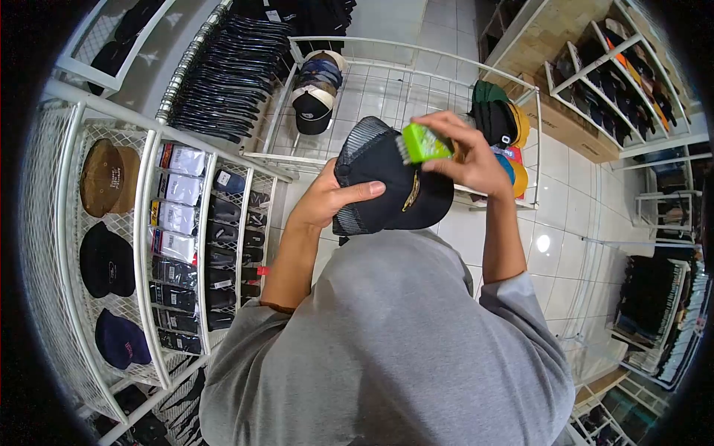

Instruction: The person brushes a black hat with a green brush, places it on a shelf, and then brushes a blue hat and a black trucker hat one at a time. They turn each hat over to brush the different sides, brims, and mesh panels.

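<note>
A black trucker cap with mesh back panels and a gold emblem on its front is in my left hand. The thumb lies across the cap's side, and the other fingers are hidden behind or inside it. My right hand grips a bright green scrub brush from above. Its pale bristles face the crown of the cap, right at the fabric. The brim of the cap points down and to the right.
Ahead stands a white wire rack with a stack of caps at left and more caps at right. Black clothes on hangers are at upper left. On the left, a mesh display holds hats and packaged goods. Shelves stand at upper right.
</note>
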Demonstrator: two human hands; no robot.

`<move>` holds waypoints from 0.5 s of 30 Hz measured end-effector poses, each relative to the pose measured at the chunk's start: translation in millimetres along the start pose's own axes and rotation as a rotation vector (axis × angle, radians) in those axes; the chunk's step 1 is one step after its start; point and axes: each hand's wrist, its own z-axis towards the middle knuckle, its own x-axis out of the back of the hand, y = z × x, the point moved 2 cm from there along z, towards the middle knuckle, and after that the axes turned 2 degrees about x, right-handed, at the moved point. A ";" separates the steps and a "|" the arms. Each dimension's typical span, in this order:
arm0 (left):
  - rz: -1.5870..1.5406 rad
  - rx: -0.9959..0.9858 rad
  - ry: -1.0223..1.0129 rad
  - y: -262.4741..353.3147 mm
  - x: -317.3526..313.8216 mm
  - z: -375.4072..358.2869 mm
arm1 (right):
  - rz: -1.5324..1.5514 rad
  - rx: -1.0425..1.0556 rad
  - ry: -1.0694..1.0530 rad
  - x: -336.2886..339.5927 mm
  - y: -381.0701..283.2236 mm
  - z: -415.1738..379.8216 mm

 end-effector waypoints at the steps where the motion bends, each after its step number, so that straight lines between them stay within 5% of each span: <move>1: -0.023 0.003 0.053 1.6 -0.8 -0.6 | -0.053 -0.025 0.021 2.4 4.8 -3.7; 5: -0.004 0.028 -0.008 0.9 1.6 0.6 | -0.090 0.135 0.085 -19.2 -6.7 -8.2; 12: -0.028 -0.007 0.034 0.4 2.5 0.9 | 0.054 -0.078 0.108 -6.0 17.5 -12.9; 15: -0.011 -0.010 -0.043 -1.5 1.9 -0.1 | -0.045 0.100 0.038 -22.2 -21.4 -13.8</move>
